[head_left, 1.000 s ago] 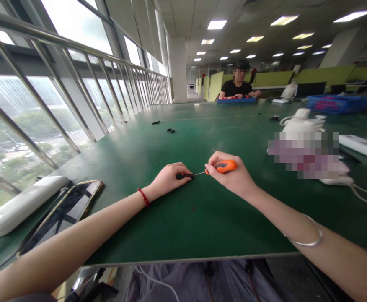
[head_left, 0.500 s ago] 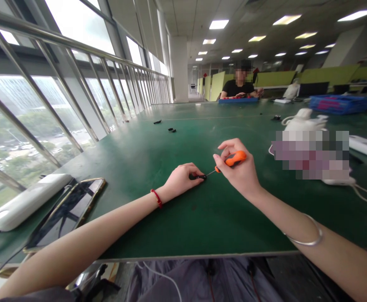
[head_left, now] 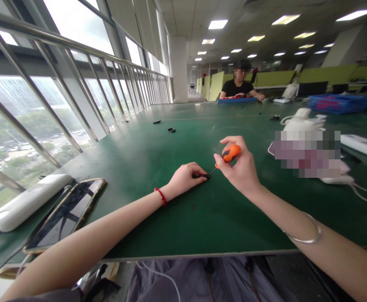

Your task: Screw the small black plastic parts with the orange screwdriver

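Observation:
My left hand rests on the green table, its fingers closed on a small black part that lies at the tabletop. My right hand grips a screwdriver by its orange and black handle. The thin metal shaft slants down to the left, and its tip is at the right end of the black part; whether it sits in a screw is too small to tell. My left fingers hide most of the black part.
Small black pieces lie farther up the table. At left are a phone and a long white device by the railing. On the right stand a white object and a blue basket. Across the table sits a person behind a blue tray.
The screwdriver's handle has tilted more upright and moved slightly left, its tip now at the black part. My left hand has shifted a little right. The person opposite has lowered a hand.

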{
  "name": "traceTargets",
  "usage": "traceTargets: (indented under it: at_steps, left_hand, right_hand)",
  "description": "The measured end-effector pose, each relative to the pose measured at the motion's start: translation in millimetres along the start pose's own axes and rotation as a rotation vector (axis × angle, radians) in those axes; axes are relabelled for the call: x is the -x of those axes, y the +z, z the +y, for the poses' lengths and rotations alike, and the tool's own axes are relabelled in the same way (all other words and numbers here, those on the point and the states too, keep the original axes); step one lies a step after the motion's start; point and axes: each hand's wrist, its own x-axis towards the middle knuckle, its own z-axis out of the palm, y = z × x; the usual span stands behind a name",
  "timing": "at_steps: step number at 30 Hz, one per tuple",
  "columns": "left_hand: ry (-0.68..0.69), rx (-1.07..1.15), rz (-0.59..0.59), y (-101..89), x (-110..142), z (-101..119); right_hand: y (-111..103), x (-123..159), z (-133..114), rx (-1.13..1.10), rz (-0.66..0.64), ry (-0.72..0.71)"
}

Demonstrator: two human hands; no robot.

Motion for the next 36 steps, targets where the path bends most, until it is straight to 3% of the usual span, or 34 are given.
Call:
traceTargets:
  at_steps: [4,11,16,23,28,36]
  left_hand:
    - [0.020,-0.029,-0.003,-0.5,1.0,2.1]
    - [0.065,-0.053,0.004,0.2,1.7,3.7]
    - [0.076,-0.069,0.005,-0.2,3.0,4.6]
    - [0.095,-0.075,0.029,0.4,3.0,2.7]
    - [0.104,-0.071,0.029,1.5,2.7,0.7]
    - [0.085,-0.066,0.022,0.6,2.7,2.1]
  right_hand:
    - [-2.2,-1.5,-0.6,0.012,-0.079,0.053]
    - [-4.7,-2.3,0.6,0.018,0.010,-0.021]
    - [-7.2,-3.1,-2.1,-0.019,-0.084,0.044]
    - [-5.3,-2.4,-0.1,-0.049,0.018,-0.061]
    - [-8.8,-4.6,-2.1,0.005,-0.037,-0.013]
    - [-5.6,-4.0,2.9,-0.091,-0.012,-0.112]
